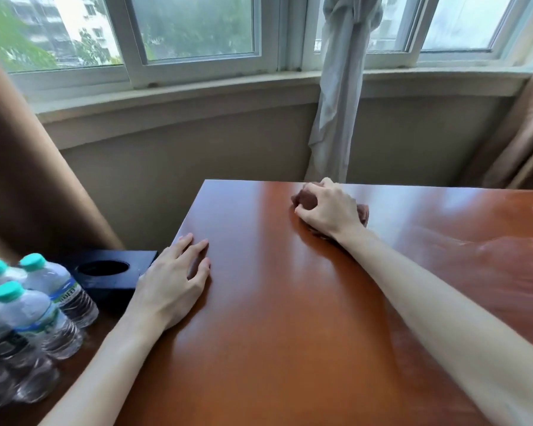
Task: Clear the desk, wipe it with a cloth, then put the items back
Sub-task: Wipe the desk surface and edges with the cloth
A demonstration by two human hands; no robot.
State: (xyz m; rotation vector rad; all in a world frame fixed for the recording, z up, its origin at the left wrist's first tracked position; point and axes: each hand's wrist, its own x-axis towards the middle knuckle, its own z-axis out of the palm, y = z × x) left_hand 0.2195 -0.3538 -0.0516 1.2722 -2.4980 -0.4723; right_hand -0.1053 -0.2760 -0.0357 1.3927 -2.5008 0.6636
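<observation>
While the right hand (pixel 326 207) reached out toward twelve o'clock, its fingers were curled around a crumpled brown cloth (pixel 308 199), grasping it and pressing it against the glossy reddish-brown counter (pixel 274 302) close to the far edge. Part of the cloth showed at the hand's nine o'clock side and another fold stuck out at its three o'clock side, by the wrist. The left hand (pixel 176 278) lay released at about nine o'clock, palm down on the counter near its left edge, fingers straight and slightly spread, holding nothing. Off the counter's left edge, on a lower dark surface, stood a black box (pixel 114 272) with a round opening in its top, just beside the left hand. Toward eight o'clock from that box a cluster of clear plastic water bottles (pixel 43 302) with teal caps stood upright and close together; how many could not be told, since some ran out of view. Beyond the counter, at twelve o'clock, a pale sheer curtain (pixel 339 87) hung knotted in front of the window (pixel 197 32), and heavier brown drapes (pixel 28 179) framed the scene at ten and two o'clock.
</observation>
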